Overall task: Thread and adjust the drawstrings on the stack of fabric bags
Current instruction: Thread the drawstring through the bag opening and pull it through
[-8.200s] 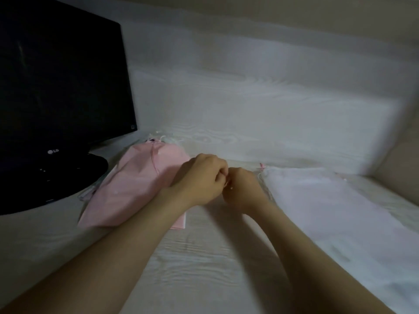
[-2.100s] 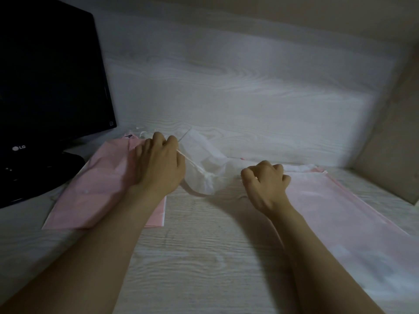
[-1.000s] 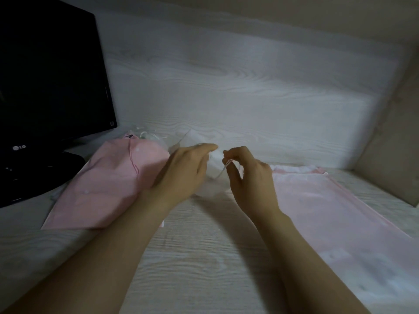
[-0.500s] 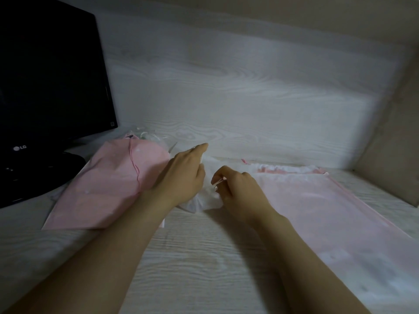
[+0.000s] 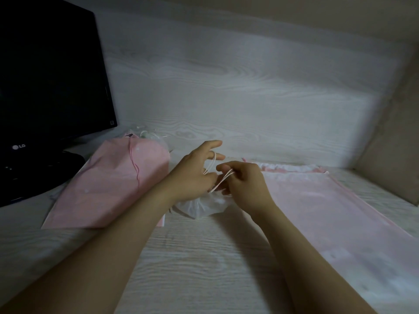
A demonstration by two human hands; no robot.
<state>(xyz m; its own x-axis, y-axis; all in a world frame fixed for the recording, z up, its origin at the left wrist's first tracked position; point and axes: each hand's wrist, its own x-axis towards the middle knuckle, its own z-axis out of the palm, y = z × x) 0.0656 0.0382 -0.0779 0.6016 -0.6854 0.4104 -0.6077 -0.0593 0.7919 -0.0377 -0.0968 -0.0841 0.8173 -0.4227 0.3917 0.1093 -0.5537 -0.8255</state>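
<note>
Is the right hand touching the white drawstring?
Touching. The head view shows the right hand pinching the white drawstring, which runs down to the white bag.

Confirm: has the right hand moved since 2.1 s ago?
Yes. The right hand has shifted left, toward the monitor and away from the right pink bag stack. It now pinches the white drawstring beside the left hand.

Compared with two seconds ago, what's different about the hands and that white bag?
The left hand has come right, off the pink pile, to meet the right hand above the bunched white bag. Both now hold its white cord. The pink pile, the pink bag on the right and the monitor stayed put.
</note>
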